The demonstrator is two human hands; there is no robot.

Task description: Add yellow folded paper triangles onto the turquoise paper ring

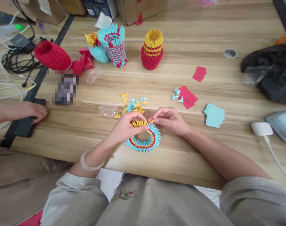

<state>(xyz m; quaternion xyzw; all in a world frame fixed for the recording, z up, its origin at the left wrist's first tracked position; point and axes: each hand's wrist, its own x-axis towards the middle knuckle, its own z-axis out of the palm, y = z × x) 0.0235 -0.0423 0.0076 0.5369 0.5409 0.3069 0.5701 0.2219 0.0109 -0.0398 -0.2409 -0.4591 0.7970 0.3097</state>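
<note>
A ring of folded paper pieces [146,142], light blue outside with red and yellow rows inside, lies on the wooden table [180,150] near its front edge. My left hand [125,127] grips the ring's far left rim where yellow points stand up. My right hand [169,119] pinches a small yellow folded piece [152,121] at the ring's far edge. Just beyond the hands lies a scatter of loose yellow and blue folded triangles [132,105].
Finished paper vases stand at the back: a red one [52,56] lying down, a blue-red one [114,45], a yellow-red one [152,48]. Red paper squares [188,96], a blue paper stack [214,115], a black bag [272,72], a white charger [261,128]. Another person's hand [27,111] rests on a phone at left.
</note>
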